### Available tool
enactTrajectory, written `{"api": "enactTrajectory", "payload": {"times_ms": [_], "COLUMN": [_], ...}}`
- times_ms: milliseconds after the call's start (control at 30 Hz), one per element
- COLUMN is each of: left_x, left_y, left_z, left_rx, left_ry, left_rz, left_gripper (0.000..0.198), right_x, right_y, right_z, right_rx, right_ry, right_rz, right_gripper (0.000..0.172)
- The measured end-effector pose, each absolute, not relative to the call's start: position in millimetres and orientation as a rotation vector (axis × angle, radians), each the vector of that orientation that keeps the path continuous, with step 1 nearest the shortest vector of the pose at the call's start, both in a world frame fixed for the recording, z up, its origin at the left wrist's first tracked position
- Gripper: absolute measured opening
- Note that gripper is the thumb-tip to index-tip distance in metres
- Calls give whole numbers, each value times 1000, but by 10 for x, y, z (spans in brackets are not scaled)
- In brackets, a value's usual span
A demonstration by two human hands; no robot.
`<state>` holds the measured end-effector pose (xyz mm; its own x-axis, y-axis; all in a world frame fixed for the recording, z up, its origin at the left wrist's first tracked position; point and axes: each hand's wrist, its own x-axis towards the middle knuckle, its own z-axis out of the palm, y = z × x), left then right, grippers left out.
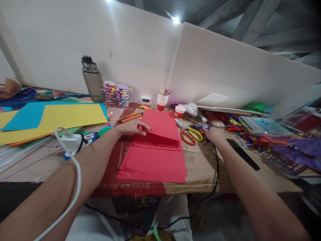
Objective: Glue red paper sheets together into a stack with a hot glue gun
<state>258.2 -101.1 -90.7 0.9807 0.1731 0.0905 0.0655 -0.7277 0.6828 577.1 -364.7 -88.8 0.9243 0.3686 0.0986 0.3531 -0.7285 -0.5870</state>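
A stack of red paper sheets (155,160) lies on the cardboard-covered table in front of me. The top red sheet (160,124) is lifted and folded over at its far end. My left hand (132,128) rests on its left edge, fingers stretched out flat on the paper. My right hand (213,134) reaches to the right of the stack, fingers curled at the scissors with red and yellow handles (192,135). Whether it grips them is hard to tell.
Yellow and blue sheets (55,115) lie at the left with a white charger and cable (71,140). A grey bottle (92,80), paper decorations (116,93), cups (162,101), an orange cutter (131,117), a black strip (242,154) and craft clutter (260,130) stand around. White boards back the table.
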Motion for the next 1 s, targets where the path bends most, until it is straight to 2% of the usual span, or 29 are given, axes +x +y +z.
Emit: {"api": "enactTrajectory", "payload": {"times_ms": [133,233,300,400,500,600,767,1000], "left_x": [2525,2503,2527,2622,2741,2823,2832,2795], "left_y": [-1018,-1086,-1140,-1212,-1286,-1364,-1441,-1470], "left_z": [-870,-869,-872,-874,-900,-975,-1077,-1075], "left_rx": [2291,2145,2145,2348,2604,2749,2901,2963], "left_ry": [51,124,207,351,393,297,323,395], "left_rz": [31,79,147,229,312,337,20,-121], "left_gripper": [60,81,79,62,54,59,85,92], "right_x": [5543,5232,5013,4746,4568,4453,4362,4379], "right_y": [-3572,-3341,-3127,-2819,-2632,-2585,-2620,-2614], "right_z": [-764,-717,-721,-782,-899,-1049,-1243,-1295], "right_rx": [-2603,-2289,-2025,-1876,-1980,-2106,-2245,-2223], "right_ry": [-1011,-1411,-1644,-1886,-1975,-2007,-2005,-2031], "right_rz": [-354,-299,-214,-105,32,149,180,124], "right_gripper": [33,30,29,37,54,68,72,76]}}
